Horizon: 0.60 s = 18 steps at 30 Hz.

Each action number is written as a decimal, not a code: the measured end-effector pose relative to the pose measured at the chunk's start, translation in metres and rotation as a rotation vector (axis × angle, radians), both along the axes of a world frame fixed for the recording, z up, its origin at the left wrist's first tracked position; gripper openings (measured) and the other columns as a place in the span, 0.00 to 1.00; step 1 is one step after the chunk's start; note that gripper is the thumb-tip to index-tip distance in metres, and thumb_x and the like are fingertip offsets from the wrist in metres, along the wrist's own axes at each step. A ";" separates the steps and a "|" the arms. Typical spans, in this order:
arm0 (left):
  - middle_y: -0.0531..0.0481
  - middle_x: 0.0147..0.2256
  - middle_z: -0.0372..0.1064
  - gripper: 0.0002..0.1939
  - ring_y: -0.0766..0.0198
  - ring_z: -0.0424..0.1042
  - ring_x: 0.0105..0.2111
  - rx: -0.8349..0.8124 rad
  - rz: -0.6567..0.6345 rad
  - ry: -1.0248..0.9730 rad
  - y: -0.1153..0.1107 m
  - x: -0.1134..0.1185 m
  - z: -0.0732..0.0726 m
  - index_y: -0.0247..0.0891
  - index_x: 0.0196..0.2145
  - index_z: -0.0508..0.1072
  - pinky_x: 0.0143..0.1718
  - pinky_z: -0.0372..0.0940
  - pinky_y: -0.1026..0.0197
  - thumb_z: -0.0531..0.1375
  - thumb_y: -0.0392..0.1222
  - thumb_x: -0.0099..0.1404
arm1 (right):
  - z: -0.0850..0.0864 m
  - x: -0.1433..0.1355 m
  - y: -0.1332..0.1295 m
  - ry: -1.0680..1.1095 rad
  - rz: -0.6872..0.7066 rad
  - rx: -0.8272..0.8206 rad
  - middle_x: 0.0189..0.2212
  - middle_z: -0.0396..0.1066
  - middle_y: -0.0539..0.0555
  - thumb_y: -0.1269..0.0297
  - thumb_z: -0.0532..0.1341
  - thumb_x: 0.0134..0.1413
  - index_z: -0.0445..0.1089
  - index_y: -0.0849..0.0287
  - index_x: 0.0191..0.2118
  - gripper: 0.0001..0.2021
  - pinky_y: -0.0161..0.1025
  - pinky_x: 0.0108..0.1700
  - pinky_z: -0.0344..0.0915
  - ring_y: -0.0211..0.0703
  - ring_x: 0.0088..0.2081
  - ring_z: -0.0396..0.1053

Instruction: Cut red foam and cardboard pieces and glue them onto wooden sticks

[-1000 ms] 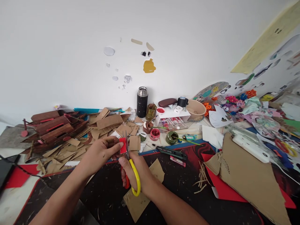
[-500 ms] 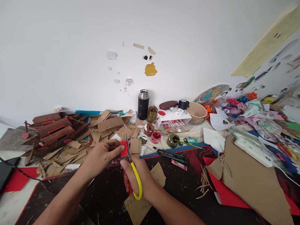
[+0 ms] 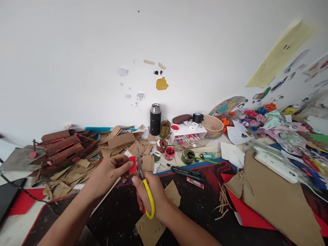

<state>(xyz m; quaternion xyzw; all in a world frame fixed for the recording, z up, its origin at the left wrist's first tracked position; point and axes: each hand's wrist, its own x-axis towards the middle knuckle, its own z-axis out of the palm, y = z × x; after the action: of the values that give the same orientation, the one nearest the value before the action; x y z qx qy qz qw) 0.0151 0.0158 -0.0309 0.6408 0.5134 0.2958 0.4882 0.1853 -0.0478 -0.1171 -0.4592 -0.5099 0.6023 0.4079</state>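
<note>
Between the thumb and fingers of my left hand [image 3: 115, 172] is a small red piece of corrugated card [image 3: 133, 165]. My right hand [image 3: 152, 189] grips a pair of scissors [image 3: 149, 198] with yellow and red handles, blades pointing up and away from me. The blades stand just right of the red piece, apart from it by a narrow gap. A thin wooden stick [image 3: 105, 197] shows below my left hand. Under my right hand lie brown cardboard pieces [image 3: 151, 228] on the dark mat [image 3: 194, 215].
Cardboard scraps [image 3: 69, 176] and brown-red model boats [image 3: 65, 147] fill the left side. Paint jars [image 3: 169, 153], a black flask [image 3: 155, 119] and a utility knife [image 3: 188, 173] stand or lie ahead. At right are a large cardboard sheet [image 3: 279, 201] and a white power strip [image 3: 276, 167].
The red piece has moved slightly left, away from the scissor blades, which overlapped its edge before. The thin stick below my left hand now shows. The camera view has shifted a little.
</note>
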 end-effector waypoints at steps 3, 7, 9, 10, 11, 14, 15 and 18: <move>0.54 0.22 0.68 0.25 0.62 0.65 0.24 0.024 -0.022 0.023 -0.001 -0.002 0.001 0.41 0.25 0.73 0.28 0.62 0.62 0.67 0.66 0.61 | 0.004 0.000 0.003 0.081 -0.050 -0.023 0.16 0.62 0.41 0.29 0.61 0.64 0.66 0.54 0.40 0.29 0.30 0.12 0.58 0.36 0.13 0.61; 0.53 0.24 0.70 0.25 0.61 0.68 0.26 0.027 -0.072 0.084 -0.004 0.000 0.001 0.40 0.26 0.75 0.30 0.64 0.61 0.67 0.66 0.60 | 0.016 0.003 0.010 0.168 -0.158 -0.040 0.14 0.59 0.40 0.28 0.62 0.60 0.65 0.53 0.39 0.29 0.31 0.11 0.56 0.36 0.11 0.58; 0.53 0.25 0.70 0.25 0.60 0.69 0.26 -0.004 -0.101 0.091 -0.006 0.003 0.001 0.40 0.29 0.76 0.30 0.65 0.60 0.68 0.67 0.59 | 0.021 0.007 0.013 0.216 -0.189 -0.037 0.14 0.60 0.40 0.29 0.62 0.61 0.64 0.53 0.39 0.29 0.31 0.11 0.57 0.37 0.11 0.58; 0.54 0.25 0.70 0.25 0.60 0.69 0.26 -0.023 -0.121 0.092 -0.007 0.005 0.002 0.41 0.29 0.75 0.30 0.66 0.60 0.67 0.67 0.59 | 0.023 0.008 0.014 0.229 -0.196 -0.025 0.14 0.60 0.40 0.29 0.62 0.61 0.64 0.53 0.39 0.29 0.31 0.11 0.57 0.36 0.11 0.59; 0.54 0.25 0.69 0.24 0.60 0.70 0.26 -0.041 -0.144 0.096 -0.008 0.007 0.002 0.41 0.29 0.74 0.30 0.66 0.60 0.67 0.67 0.59 | 0.024 0.009 0.015 0.234 -0.204 -0.006 0.14 0.61 0.40 0.30 0.63 0.61 0.64 0.53 0.39 0.28 0.31 0.12 0.58 0.36 0.11 0.59; 0.56 0.24 0.68 0.24 0.60 0.70 0.25 -0.070 -0.213 0.142 -0.010 0.011 0.002 0.42 0.26 0.71 0.29 0.66 0.60 0.67 0.66 0.59 | 0.022 0.011 0.017 0.231 -0.210 0.001 0.15 0.61 0.39 0.32 0.64 0.61 0.65 0.54 0.40 0.27 0.31 0.12 0.59 0.35 0.11 0.59; 0.56 0.24 0.69 0.24 0.60 0.70 0.25 -0.075 -0.230 0.162 -0.011 0.012 0.002 0.42 0.26 0.71 0.29 0.66 0.60 0.67 0.66 0.60 | 0.021 0.011 0.017 0.227 -0.205 0.000 0.15 0.61 0.39 0.32 0.64 0.61 0.65 0.54 0.40 0.26 0.31 0.12 0.59 0.36 0.11 0.59; 0.55 0.24 0.70 0.23 0.59 0.71 0.25 -0.080 -0.253 0.196 -0.012 0.013 0.002 0.42 0.29 0.73 0.29 0.66 0.60 0.66 0.65 0.60 | 0.018 0.010 0.017 0.201 -0.176 0.010 0.15 0.62 0.39 0.34 0.64 0.62 0.64 0.53 0.40 0.25 0.31 0.12 0.60 0.36 0.11 0.60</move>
<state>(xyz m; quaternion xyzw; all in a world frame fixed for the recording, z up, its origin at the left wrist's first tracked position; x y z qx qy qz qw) 0.0279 0.0039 -0.0294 0.7062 0.4853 0.1474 0.4940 0.1956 -0.0310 -0.0994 -0.4376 -0.4272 0.6047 0.5103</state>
